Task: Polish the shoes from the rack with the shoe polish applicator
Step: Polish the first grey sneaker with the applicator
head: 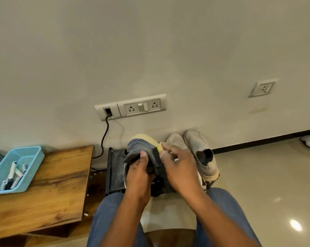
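A grey-blue sneaker with a pale yellow sole point(141, 146) is held up over the black shoe rack point(115, 168). My left hand point(139, 172) grips it at the tongue and collar, thumb on top. My right hand point(180, 166) pinches a small yellow applicator point(159, 146) against the shoe's right side. Most of the applicator is hidden by my fingers. A pair of beige slip-on shoes point(198, 148) stands on the rack's right end against the wall.
A wooden bench point(52, 191) on the left carries a light blue basket point(28, 157) with several markers. A black cable point(105, 138) hangs from the wall socket panel point(131, 106) behind the rack. My knees in blue jeans point(109, 216) are below; tiled floor lies right.
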